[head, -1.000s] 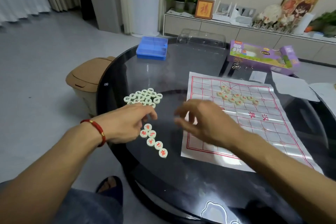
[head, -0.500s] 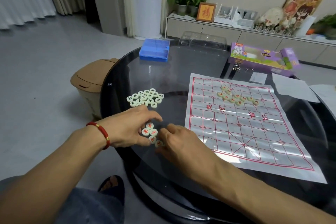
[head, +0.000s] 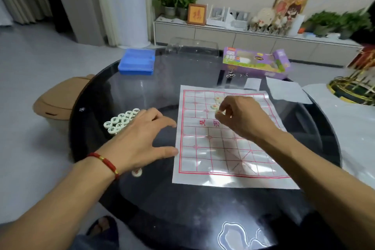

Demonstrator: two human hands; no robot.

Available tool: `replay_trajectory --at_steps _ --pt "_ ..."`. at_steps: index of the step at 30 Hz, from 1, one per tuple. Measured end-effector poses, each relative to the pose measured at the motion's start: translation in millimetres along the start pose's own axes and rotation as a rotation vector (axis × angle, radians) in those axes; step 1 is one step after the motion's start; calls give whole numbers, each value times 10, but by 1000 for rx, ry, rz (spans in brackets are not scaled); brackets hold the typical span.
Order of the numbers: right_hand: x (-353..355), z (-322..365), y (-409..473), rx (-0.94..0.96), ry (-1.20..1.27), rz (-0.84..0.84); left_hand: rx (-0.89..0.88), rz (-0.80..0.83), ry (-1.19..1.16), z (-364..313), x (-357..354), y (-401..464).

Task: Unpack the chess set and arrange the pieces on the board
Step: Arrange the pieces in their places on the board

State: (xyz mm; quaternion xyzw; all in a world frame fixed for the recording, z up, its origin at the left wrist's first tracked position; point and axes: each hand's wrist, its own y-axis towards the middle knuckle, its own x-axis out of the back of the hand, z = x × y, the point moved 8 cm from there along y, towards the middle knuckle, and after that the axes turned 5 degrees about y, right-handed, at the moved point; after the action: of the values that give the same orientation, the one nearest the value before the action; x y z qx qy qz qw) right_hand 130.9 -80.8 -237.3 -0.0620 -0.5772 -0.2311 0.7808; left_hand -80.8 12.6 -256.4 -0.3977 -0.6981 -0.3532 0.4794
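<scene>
A white sheet board (head: 221,158) with a red grid lies on the dark round glass table (head: 203,209). My right hand (head: 241,116) hovers over the board's far half and pinches red-marked round pieces (head: 218,112) at its fingertips. More red-marked pieces (head: 216,102) lie on the board just beyond it, partly hidden. My left hand (head: 140,138), fingers spread and relaxed, is over the table left of the board and holds nothing. A cluster of green-marked pieces (head: 119,121) lies beyond it. One red-marked piece (head: 137,172) shows under my left wrist.
A blue plastic case (head: 137,62) and a clear lid (head: 191,47) sit at the table's far edge. A purple box (head: 255,62), a small metal puzzle (head: 230,74) and papers (head: 286,90) lie far right. A tan bin (head: 58,97) stands left of the table.
My right hand went from the red pieces by the left hand to the board's far half, carrying pieces. My left hand moved off the row and spread its fingers.
</scene>
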Motion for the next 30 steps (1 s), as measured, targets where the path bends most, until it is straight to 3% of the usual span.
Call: replay_trajectory --at_steps 4,8,13,20,26,30 --pt "121 -905 204 -202 -46 -47 -62 -27 13 -214 -154 231" --pt "129 -1245 390 -213 -38 -92 -107 7 39 -383 -297 399" --pt "61 -1272 691 -147 -24 -140 -111 79 58 -484 -420 515" --pt "-148 -1149 835 -9 -116 48 -116 83 64 -469 -455 544" --pt "119 -1190 812 4 -23 -173 -81 11 53 -327 -282 439" --pt "94 -693 564 109 32 -172 -23 -23 56 -148 -66 292"
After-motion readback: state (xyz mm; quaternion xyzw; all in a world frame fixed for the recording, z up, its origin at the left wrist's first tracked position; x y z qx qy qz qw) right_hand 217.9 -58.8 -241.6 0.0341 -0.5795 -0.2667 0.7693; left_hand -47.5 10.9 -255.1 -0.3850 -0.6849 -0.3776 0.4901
